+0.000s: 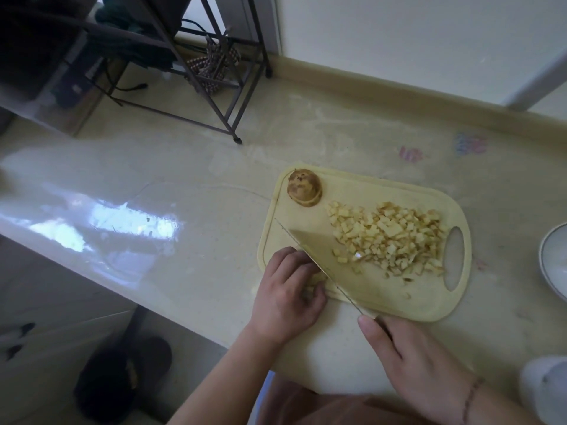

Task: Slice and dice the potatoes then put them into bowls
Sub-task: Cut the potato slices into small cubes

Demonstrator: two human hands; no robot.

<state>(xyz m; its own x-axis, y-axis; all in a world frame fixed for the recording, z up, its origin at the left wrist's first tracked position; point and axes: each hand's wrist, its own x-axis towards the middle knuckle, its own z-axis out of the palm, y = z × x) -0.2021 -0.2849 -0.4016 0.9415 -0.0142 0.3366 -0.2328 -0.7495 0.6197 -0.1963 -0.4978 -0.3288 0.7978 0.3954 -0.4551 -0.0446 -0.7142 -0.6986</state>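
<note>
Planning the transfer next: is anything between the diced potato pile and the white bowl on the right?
Nothing visible does. Between the diced potato pile and the white bowl lie only the cutting board handle end and bare table.

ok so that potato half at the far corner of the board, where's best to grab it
Probably by its rounded skin dome, coming from above with fingers spread around the sides. The potato half seems to sit cut face down on the board, so the dome is the exposed part. It lies apart from the dice and knife, leaving room all round.

Left grip [288,289] curled (knuckles up), right grip [411,357] closed
</note>
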